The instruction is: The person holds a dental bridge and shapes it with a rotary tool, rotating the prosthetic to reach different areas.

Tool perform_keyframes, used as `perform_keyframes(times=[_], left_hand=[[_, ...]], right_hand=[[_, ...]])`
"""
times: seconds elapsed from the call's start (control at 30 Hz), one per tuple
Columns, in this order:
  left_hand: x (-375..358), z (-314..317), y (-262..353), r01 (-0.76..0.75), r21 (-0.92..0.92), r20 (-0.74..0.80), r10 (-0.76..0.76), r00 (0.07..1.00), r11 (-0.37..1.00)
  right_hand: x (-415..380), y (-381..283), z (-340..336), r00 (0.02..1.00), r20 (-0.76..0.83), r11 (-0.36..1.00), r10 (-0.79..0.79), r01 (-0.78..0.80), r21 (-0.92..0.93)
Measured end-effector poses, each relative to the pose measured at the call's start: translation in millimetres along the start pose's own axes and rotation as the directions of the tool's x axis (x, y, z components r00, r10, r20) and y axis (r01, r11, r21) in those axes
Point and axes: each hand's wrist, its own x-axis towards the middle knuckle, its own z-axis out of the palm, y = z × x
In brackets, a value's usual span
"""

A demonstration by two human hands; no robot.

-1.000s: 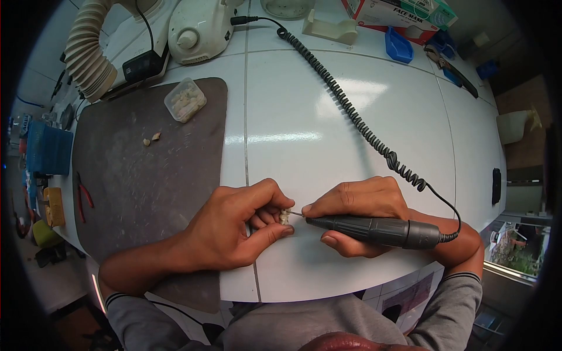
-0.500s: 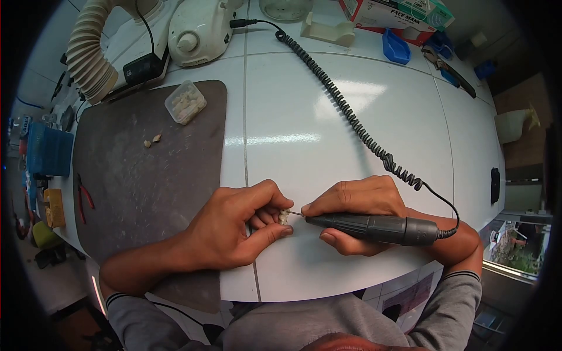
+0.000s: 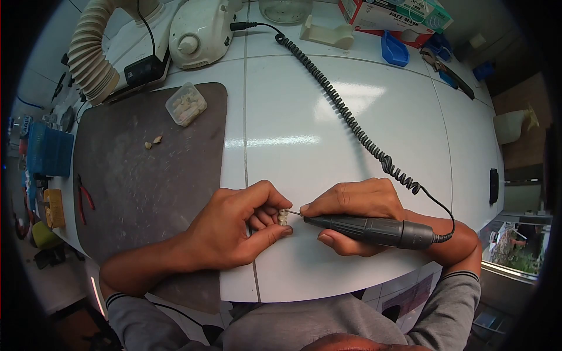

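Pinched between the thumb and fingers of my left hand (image 3: 240, 222) is a small cream-coloured row of tooth-shaped pieces (image 3: 283, 217), standing on end. Part of it is hidden by the fingertips. My right hand (image 3: 360, 202) is wrapped round a black rotary handpiece (image 3: 374, 230), which lies nearly level and points left. Its thin metal bur (image 3: 294, 213) reaches the upper end of the cream piece. A coiled black cord (image 3: 351, 119) runs from the back of the handpiece to a white control unit (image 3: 200, 36). Both hands are close over the front of the white table (image 3: 333, 281).
On the left, a dark mat (image 3: 129, 199) carries a clear tub (image 3: 186, 105) of cream pieces, two loose bits (image 3: 153, 141) and red-handled pliers (image 3: 85, 198). A ribbed hose (image 3: 88, 52) hangs at the upper left. Face mask boxes (image 3: 389, 20) and a blue tray (image 3: 394, 49) stand behind.
The right hand and handpiece have shifted very slightly left and down, and the bur's angle against the cream piece differs a little. The left hand keeps its grip.
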Motion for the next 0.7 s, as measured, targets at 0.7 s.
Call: perform_keyframes(times=[0.7], left_hand=[[-2.8,2.7,-5.1,-0.025,0.041,-0.008,0.026,1.000,0.999]], right_hand=[[-3.3,-4.1,-5.1,0.995,-0.003,0.993,0.102,-0.102,0.061]])
